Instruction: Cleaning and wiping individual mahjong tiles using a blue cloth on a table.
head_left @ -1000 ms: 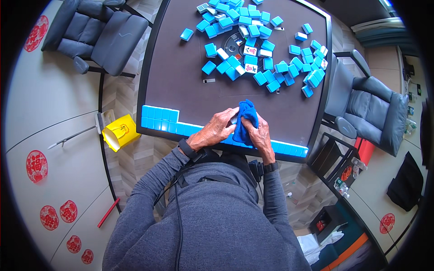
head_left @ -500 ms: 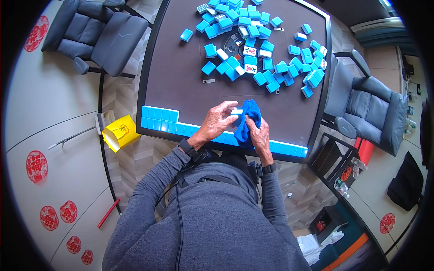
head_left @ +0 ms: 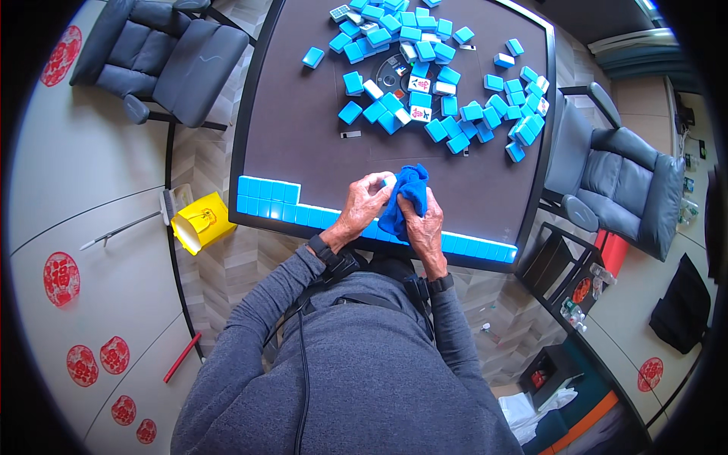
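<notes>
Left hand: thumb and fingers were drawn together at the tips, clamped on a small rectangular white-and-blue tile, most of it hidden.
Right hand: its fingers were closed, thumb on top, around a crumpled, soft, bright-blue cloth.
Tile in the pinch: it sat between ten and eleven o'clock from the right hand, just beside the cloth; whether the two touched could not be told.
Slip risk: the hold looked narrow and the tile smooth, so a hard tug of the cloth, or a twist of the pinch, might have shot it loose onto the desk.
Snag risk: the cloth's lower fold hung toward seven o'clock, overlapping the row in view; a sinking wrist could have dragged fabric through it and pushed pieces out of line.
Row: a long row of glossy blue-backed tiles ran along the near edge from nine o'clock of the hands round to four, with a second line beside it at the nine o'clock end.
Loose tiles: a scattered heap of blue-and-white tiles lay from twelve to two o'clock, two near its middle face up with red and black marks.
Desk: all this rested on a square, dark brown desk with a black rim.
Beyond: a grey padded armchair stood at ten o'clock, a bright yellow bin at nine.
</notes>
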Motion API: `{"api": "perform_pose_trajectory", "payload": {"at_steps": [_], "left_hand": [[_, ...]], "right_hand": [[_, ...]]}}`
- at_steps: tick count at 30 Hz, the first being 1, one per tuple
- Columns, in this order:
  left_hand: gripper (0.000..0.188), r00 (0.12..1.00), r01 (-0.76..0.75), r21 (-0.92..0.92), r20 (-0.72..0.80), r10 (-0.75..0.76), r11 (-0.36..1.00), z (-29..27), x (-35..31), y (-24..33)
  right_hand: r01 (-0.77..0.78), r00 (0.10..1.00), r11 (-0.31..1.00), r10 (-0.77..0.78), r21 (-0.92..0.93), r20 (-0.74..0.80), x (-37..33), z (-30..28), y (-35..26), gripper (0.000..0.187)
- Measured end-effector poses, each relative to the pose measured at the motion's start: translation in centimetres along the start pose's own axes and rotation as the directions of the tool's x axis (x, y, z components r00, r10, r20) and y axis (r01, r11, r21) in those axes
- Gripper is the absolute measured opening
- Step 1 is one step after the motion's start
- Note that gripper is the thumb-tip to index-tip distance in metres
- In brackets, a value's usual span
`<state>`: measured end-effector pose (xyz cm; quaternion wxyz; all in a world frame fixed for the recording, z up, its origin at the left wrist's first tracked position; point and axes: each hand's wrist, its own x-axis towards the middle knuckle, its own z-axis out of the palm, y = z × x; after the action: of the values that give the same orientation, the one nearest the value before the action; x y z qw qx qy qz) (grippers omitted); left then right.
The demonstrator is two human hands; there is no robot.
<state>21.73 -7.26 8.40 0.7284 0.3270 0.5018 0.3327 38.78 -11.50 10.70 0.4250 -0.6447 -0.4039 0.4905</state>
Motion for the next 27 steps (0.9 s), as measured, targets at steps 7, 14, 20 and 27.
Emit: {"api": "perform_pose_trajectory", "payload": {"at_steps": [7,14,20,27], "left_hand": [[0.040,0.996,0.034,-0.097,-0.081,-0.041,0.995,0.4,-0.1,0.2],[0.041,0.994,0.096,-0.211,-0.023,-0.103,0.973,-0.5,0.0,0.1],[0.045,0.976,0.156,-0.246,0.184,-0.112,0.957,-2.3,0.3,-0.2],[0.056,0.931,0.212,-0.102,0.325,-0.169,0.972,-2.7,-0.2,1.0]], "right_hand": [[0.067,0.998,0.988,-0.066,-0.138,0.011,-0.5,0.2,0.4,0.043],[0.146,0.989,0.977,-0.146,-0.153,0.011,-0.6,0.5,0.3,0.040],[0.040,0.993,0.983,-0.020,-0.178,0.113,-0.8,-0.6,0.3,0.045],[-0.061,0.980,0.993,0.078,-0.097,0.182,-0.9,-1.3,-0.1,0.047]]}}
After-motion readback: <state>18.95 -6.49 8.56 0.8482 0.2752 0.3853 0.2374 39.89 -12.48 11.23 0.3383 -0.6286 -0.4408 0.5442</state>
